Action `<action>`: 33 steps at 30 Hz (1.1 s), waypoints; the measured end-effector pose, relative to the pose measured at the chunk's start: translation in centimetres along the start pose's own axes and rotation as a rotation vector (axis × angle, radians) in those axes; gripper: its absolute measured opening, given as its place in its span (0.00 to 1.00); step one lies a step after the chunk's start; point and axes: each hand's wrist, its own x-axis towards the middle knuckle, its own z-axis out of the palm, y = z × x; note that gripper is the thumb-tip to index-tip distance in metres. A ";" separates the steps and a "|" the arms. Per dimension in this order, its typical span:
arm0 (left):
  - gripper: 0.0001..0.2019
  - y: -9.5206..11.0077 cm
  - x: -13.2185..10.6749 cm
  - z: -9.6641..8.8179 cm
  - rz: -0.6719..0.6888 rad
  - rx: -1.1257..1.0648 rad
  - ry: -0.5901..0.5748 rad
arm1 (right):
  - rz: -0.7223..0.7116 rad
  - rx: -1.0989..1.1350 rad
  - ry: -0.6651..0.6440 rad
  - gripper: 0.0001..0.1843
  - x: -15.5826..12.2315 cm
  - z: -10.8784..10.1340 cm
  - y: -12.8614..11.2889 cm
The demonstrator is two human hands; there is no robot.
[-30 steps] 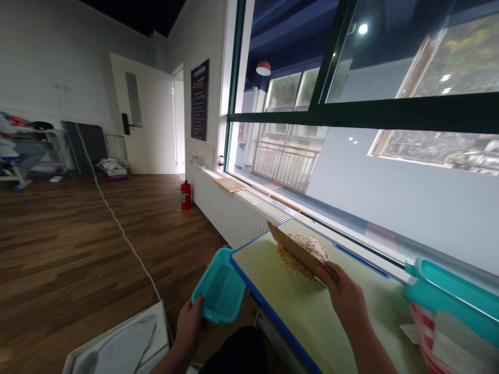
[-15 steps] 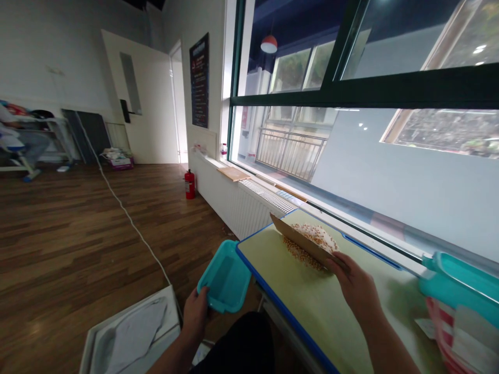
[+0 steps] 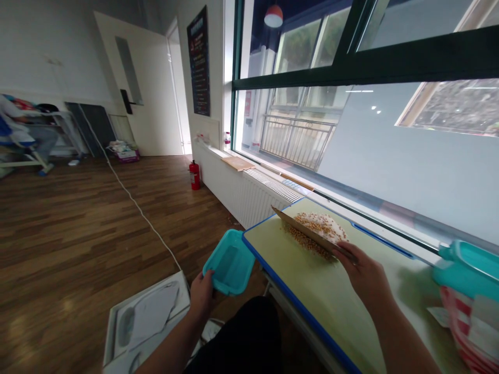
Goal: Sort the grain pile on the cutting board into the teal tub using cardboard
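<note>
Cutting across a mound on the tabletop, a long, thin, brown cardboard-like strip [image 3: 310, 232] stands on its long edge. Golden-orange, corn-like kernels [image 3: 306, 242] lie along its near side, and more are scattered on the far side over a heap of fine white grains [image 3: 336, 228]. The right hand [image 3: 362, 270] has its fingers clamped on the strip's near end, close to the heap. All this rests near the far end of a pale yellow-green rectangular table [image 3: 284, 262] with a blue edge.

Just off the table's left side, the left hand [image 3: 201, 291] grips a shallow turquoise plastic tray [image 3: 230, 264] by its rim, thumb over the edge; the other fingers are largely hidden. The tray is tilted, and its visible floor is bare.

At the table's right side sits a deeper turquoise plastic container [image 3: 454, 267], with a red-and-white striped item [image 3: 462, 309] just in front of it. Below the left forearm, a white open box [image 3: 169, 318] holding a pale sheet lies on the brown wooden floor [image 3: 89, 234]. A white ribbed radiator [image 3: 265, 201] runs under the green-framed window, and a red fire extinguisher [image 3: 194, 175] stands farther along that wall.
</note>
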 end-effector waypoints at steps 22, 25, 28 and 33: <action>0.12 1.8 0.3 1.2 0.100 -0.079 0.001 | -0.144 0.149 -0.225 0.14 -0.2 1.1 -2.3; 0.11 2.2 0.6 1.1 0.104 -0.088 -0.001 | -0.158 0.189 -0.269 0.14 0.1 1.7 -2.7; 0.11 2.2 1.0 1.0 0.119 -0.095 -0.012 | -0.154 0.224 -0.288 0.15 0.2 2.1 -2.8; 0.10 2.4 1.1 0.7 0.137 -0.095 -0.019 | -0.147 0.263 -0.318 0.16 0.0 2.5 -2.8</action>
